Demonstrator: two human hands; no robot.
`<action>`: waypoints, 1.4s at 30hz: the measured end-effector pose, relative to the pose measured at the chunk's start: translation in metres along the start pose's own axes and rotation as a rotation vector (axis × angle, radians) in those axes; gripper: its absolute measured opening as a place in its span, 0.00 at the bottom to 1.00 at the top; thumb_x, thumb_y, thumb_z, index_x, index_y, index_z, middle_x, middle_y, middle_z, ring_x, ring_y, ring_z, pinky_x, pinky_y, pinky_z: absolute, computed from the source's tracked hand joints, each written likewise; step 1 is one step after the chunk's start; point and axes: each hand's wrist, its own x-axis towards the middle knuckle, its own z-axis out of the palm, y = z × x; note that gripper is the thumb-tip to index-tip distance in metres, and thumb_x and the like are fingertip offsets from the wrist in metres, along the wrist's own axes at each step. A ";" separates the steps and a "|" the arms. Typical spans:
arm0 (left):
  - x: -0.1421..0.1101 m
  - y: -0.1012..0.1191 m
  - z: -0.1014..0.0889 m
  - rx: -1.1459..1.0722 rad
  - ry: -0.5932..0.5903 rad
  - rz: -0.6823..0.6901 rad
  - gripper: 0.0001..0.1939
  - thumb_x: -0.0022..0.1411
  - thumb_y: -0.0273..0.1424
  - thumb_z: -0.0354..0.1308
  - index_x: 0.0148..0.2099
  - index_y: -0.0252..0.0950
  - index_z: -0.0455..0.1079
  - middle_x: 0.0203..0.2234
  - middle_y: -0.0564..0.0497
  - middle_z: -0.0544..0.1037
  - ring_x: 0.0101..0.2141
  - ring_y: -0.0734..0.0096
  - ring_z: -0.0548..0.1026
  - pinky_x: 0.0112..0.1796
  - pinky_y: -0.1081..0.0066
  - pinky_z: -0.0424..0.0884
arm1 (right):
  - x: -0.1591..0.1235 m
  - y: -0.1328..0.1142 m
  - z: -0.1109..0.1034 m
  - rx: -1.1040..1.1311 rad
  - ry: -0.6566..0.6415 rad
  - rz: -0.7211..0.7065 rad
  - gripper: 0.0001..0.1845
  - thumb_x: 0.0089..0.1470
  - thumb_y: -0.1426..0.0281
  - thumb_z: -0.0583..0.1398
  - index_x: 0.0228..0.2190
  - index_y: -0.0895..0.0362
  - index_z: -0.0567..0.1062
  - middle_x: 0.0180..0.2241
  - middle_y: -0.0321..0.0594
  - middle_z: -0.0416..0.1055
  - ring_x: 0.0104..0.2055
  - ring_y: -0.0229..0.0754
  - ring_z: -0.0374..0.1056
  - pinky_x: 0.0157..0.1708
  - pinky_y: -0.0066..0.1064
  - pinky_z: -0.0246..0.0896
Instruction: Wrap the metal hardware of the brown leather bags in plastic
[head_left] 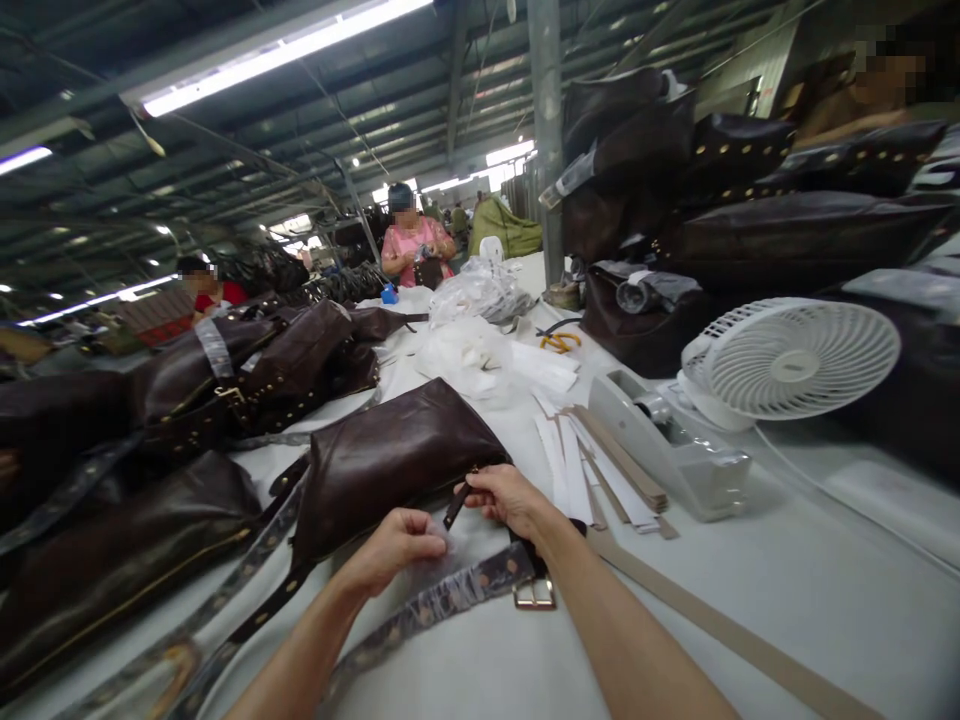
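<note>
Both hands work closely: left hand point(394, 550) pinches clear film point(450, 590), right hand point(506, 500) grips a strap point(457, 505) beside the bag point(397, 465).

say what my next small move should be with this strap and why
Probably draw the clear plastic film in your left hand up over the strap tip pinched in your right hand, since that tip sits bare above the brown leather bag while the film lies just beside it.
</note>
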 end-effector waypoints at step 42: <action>-0.001 -0.006 -0.004 0.024 0.070 0.052 0.10 0.39 0.33 0.67 0.22 0.33 0.71 0.17 0.54 0.72 0.21 0.75 0.64 0.27 0.73 0.57 | 0.006 0.008 0.004 0.075 -0.045 -0.114 0.07 0.43 0.81 0.63 0.28 0.61 0.75 0.30 0.39 0.76 0.32 0.36 0.73 0.32 0.25 0.71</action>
